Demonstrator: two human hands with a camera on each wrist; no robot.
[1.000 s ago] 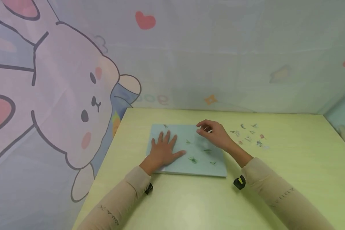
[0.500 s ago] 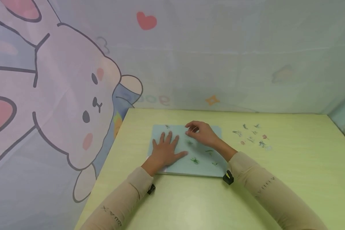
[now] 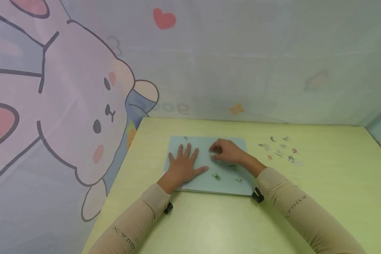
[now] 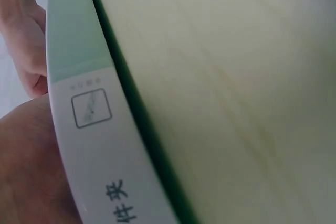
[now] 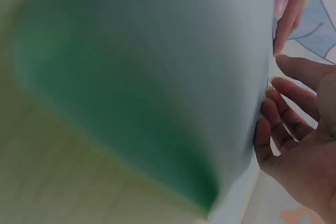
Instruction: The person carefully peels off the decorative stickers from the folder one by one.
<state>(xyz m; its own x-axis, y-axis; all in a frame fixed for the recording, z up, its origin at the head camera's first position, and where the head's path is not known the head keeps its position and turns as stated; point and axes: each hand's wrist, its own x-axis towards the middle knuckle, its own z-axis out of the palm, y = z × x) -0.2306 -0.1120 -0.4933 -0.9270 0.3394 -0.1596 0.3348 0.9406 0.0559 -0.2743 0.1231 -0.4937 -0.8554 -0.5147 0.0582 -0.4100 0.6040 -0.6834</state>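
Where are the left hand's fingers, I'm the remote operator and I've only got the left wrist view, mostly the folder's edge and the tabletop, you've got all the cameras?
Observer: The left hand lies with its fingers spread flat on the cover of the folder.
Operator: Okay, is there anything on that cover besides hands?
Observer: Yes, the head view shows several small green leafy pieces scattered on it.
Operator: And anything lying off the folder?
Observer: A loose group of small flower-like pieces lies on the table, to the person's right of the folder.
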